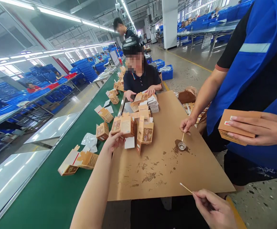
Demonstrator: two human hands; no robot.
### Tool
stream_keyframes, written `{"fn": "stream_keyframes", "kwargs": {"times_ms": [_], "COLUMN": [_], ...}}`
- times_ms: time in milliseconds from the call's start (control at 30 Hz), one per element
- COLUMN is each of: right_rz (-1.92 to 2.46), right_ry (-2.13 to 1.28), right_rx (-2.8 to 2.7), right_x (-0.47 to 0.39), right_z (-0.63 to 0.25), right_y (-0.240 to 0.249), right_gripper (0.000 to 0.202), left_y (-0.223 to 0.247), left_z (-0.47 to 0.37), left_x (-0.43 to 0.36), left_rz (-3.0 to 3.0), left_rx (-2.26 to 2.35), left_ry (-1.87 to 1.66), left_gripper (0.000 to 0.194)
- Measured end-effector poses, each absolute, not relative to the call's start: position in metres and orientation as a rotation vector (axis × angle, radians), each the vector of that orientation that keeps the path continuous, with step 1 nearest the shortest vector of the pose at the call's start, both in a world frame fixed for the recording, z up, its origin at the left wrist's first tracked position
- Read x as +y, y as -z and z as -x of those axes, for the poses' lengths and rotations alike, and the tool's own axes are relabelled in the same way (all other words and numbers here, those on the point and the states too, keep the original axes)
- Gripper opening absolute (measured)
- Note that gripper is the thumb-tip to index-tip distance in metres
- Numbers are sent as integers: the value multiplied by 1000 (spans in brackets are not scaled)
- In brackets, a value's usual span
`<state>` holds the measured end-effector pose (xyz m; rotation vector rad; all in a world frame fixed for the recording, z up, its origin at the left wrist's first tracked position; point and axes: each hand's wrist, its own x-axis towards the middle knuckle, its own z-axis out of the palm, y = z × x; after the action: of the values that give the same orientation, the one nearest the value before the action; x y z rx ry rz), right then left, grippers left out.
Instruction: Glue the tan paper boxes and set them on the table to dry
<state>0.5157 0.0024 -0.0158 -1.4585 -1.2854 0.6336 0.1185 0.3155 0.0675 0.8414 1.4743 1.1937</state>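
My left hand (114,142) reaches to the pile and has its fingers closed on the near side of a brown printed carton (126,125). Another carton (146,132) with open flaps lies just right of it on the cardboard sheet (200,178). Between the thumb and fingers of my right hand (213,206), low at the sheet's near edge, is a cotton swab (185,187), its white tip pointing up and left. A small round dish (181,146) stands in a wet patch on the sheet, apart from both my hands.
A co-worker at right holds a swab (183,136) over the dish and a brown box (236,125) in the other hand. Across the sheet a seated person handles stacked flat cartons (152,104). Open cartons (77,162) and a plastic bag (90,141) lie on the green belt (40,187).
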Motion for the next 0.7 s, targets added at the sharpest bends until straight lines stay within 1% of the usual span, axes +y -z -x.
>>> {"fn": "stream_keyframes", "kwargs": {"times_ms": [167, 233, 300, 400, 433, 467, 500, 600, 633, 700], "right_rz": [1382, 1376, 1375, 1367, 1362, 1356, 1351, 1348, 1353, 1365], "right_ry": [-637, -672, -708, -714, -707, -697, -688, -684, -687, -684], "right_rx": [-1343, -1356, -1376, -1399, -1402, -1400, -1396, -1389, -1390, -1391], "right_x": [5, 7, 8, 9, 9, 9, 8, 6, 5, 3], "right_z": [-515, -515, -515, -512, -511, -510, -509, -508, -508, -509], "right_y": [6, 6, 8, 6, 5, 2, 0, -6, -7, -8], "right_gripper": [42, 44, 47, 50, 50, 50, 50, 50, 50, 51], "left_y": [-37, -27, -24, -29, -33, -38, -43, -56, -58, -62], "left_z": [-105, -100, -93, -83, -81, -79, -78, -79, -80, -80], "left_x": [207, 177, 159, 152, 153, 156, 162, 185, 193, 206], "left_rz": [-848, -935, -1061, -1240, -1296, -1355, -1405, -1425, -1401, -1342], "left_rx": [1550, 1633, 1782, 2031, 2095, 2137, 2158, 2126, 2080, 1977], "left_ry": [-1181, -1173, -1138, -1023, -997, -987, -992, -967, -921, -820], "left_gripper": [97, 97, 98, 114, 117, 115, 108, 79, 72, 67]}}
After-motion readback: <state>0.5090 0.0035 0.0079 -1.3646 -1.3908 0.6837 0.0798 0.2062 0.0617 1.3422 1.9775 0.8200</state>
